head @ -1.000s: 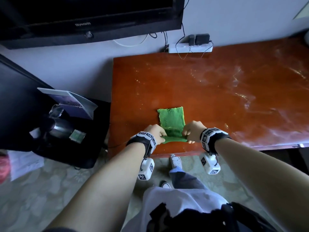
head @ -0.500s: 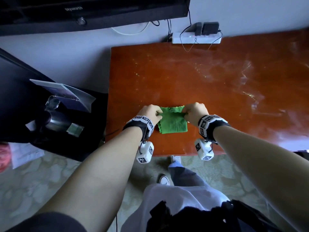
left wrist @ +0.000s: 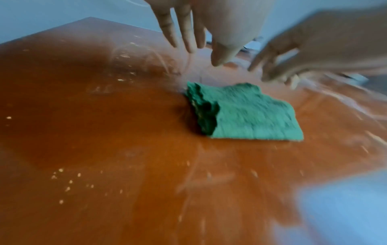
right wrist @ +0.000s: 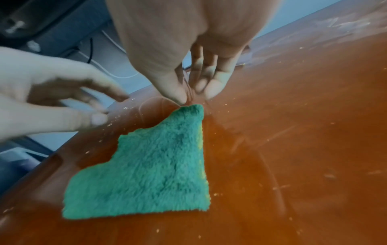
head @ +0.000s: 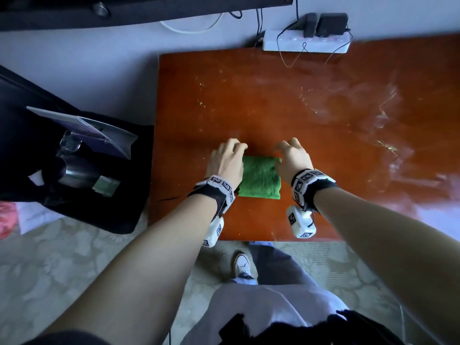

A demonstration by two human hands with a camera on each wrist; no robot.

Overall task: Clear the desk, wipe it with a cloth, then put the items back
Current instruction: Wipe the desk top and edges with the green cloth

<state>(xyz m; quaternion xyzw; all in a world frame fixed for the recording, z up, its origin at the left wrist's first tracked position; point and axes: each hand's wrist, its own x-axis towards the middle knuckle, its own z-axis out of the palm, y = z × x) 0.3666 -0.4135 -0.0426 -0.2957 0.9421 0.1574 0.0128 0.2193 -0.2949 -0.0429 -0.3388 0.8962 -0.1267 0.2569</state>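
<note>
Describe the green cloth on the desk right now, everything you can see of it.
The green cloth is a fluffy, towel-like pad folded into a compact, roughly square stack with wavy layered edges visible on one side. It lies flat on the red-brown desk, near the front edge. Neither hand grips it: the left hand and right hand hover open at its far corners.

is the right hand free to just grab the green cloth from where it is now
Probably yes. The right hand is open and holds nothing, right beside the folded green cloth, which lies flat on the desk with nothing on it or between them.
</note>
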